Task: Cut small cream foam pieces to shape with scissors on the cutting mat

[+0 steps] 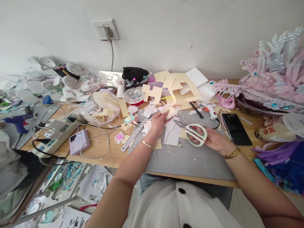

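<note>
My left hand grips a small cream piece of cardboard between thumb and fingers, above the grey cutting mat. My right hand has its fingers in the handles of white and green scissors. The blades point left toward the cardboard piece and lie close to it, apart as far as I can see. White paper scraps are under and between the hands. A patterned cream square lies beside my left wrist. A steel ruler rests slantwise to the left.
Cut cream card sheets are piled at the back by the wall. On the right are a phone, a drink cup and pink decorations. A glue gun sits behind the scissors. Leftward are a power strip and cables.
</note>
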Available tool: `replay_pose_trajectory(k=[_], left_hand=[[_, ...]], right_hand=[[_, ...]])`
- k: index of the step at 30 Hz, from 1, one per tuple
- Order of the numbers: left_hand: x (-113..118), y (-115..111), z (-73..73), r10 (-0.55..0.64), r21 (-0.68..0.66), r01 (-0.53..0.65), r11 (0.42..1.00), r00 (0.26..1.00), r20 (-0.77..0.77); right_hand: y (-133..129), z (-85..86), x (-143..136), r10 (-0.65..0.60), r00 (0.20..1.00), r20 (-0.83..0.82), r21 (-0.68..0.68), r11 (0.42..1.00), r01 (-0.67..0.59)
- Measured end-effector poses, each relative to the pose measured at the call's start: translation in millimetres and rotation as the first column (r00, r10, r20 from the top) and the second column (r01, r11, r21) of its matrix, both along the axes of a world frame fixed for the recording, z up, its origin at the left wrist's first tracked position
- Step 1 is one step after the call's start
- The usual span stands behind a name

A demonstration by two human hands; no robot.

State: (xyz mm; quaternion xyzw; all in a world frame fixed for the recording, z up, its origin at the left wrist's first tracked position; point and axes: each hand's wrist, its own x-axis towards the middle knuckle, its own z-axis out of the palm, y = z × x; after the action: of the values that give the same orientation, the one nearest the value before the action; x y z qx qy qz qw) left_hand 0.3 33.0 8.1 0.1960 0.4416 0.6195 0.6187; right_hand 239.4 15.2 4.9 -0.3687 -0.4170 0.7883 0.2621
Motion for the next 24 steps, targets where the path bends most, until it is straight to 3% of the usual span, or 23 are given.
replay_pose_trajectory(k=[4, 11, 16, 24], left_hand=[[-1, 1, 0.6, 0.019, 0.004, -0.019, 1.000, 1.000, -0.003], [-2, 3, -2.3, 0.034, 0.015, -0.034, 0.999, 0.999, -0.006], [-1, 1, -1.3, 0.011, 0.007, -0.011, 1.000, 1.000, -0.001], [0, 2, -2.0, 0.012, 0.011, -0.012, 1.000, 1.000, 0.006]], right_hand=[[-2, 2.1, -4, -0.030, 0.990, -0.135, -0.081, 0.997, 0.019], [6, 3.1, 15, -0.289, 0.936, -0.198, -0.141, 0.954, 0.265], [3, 5.1, 11, -0.254, 0.937, -0.239, -0.224, 0.954, 0.201], [-4, 19.3, 0, -0.217, 0.971, -0.105, -0.049, 0.976, 0.213]])
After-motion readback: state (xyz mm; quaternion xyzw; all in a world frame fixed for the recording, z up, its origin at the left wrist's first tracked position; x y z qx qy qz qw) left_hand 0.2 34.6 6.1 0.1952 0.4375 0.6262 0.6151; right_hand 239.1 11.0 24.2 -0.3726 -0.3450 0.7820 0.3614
